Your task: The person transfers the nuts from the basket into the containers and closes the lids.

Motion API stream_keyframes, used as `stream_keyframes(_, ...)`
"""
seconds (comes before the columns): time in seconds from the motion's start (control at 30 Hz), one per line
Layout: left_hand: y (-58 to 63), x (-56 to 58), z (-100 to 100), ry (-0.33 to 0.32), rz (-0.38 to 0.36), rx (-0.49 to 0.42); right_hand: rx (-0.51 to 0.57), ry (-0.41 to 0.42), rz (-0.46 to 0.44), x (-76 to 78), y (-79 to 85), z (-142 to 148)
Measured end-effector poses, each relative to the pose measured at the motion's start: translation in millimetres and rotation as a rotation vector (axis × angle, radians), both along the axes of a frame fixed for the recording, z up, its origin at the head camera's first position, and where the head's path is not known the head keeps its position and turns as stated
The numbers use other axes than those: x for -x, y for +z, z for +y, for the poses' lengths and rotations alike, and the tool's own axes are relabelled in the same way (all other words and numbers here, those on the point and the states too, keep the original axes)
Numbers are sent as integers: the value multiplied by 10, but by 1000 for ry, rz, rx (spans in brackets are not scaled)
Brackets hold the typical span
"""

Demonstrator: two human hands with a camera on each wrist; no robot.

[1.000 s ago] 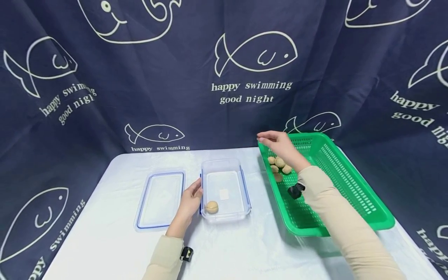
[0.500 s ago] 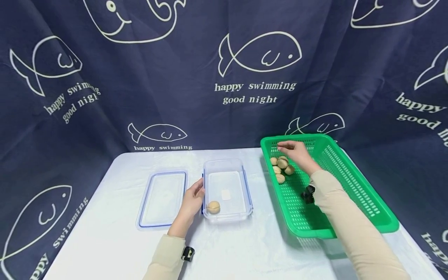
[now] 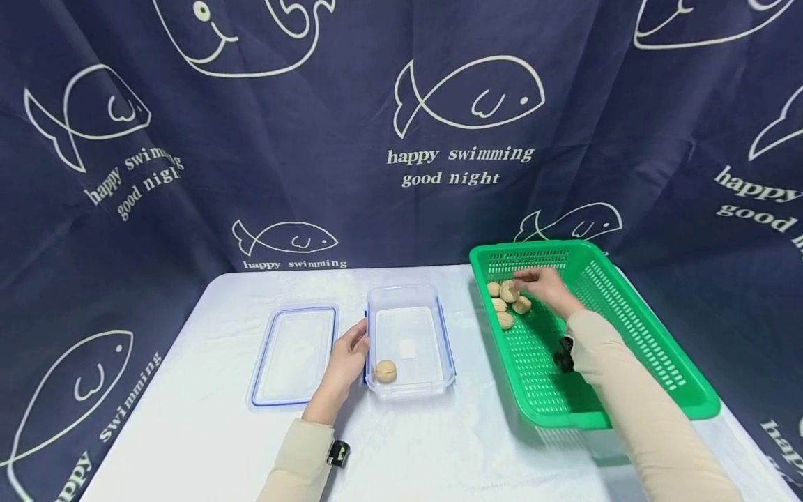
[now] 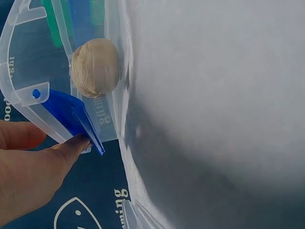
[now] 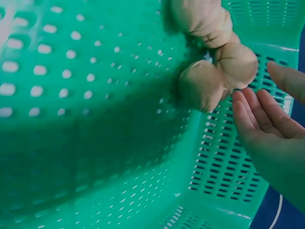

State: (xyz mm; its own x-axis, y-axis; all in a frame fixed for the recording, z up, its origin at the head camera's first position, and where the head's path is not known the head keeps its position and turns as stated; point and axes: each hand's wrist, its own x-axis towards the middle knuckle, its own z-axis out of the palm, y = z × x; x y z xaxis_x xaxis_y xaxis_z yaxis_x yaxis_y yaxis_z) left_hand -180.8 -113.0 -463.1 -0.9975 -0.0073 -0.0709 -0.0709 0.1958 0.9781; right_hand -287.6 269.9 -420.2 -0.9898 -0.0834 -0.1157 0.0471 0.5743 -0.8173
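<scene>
A clear plastic food container with blue side latches stands on the table, one walnut lying in its near left corner. My left hand rests against the container's left side; in the left wrist view its thumb touches a blue latch. Inside the green basket, several walnuts are bunched at the left wall. Over them reaches my right hand. The right wrist view has its fingertips at a walnut, the thumb apart from the fingers, and nothing held.
To the left of the container lies its clear lid with a blue seal. A white cloth covers the table. Behind hangs a dark blue curtain printed with fish and words.
My right hand has moved from above the basket's left rim rightward and down to the walnuts. The left hand has stayed at the container. The head view has shifted slightly.
</scene>
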Motion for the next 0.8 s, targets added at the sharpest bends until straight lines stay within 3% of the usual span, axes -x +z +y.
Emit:
stream_keyframes(0.33,11,-10,-3,-5,-4,3,-28,57,-9,37,-125,55)
stream_keyframes(0.8,14,-7,11,-6,0,7,-86,93,59,48,-181,94)
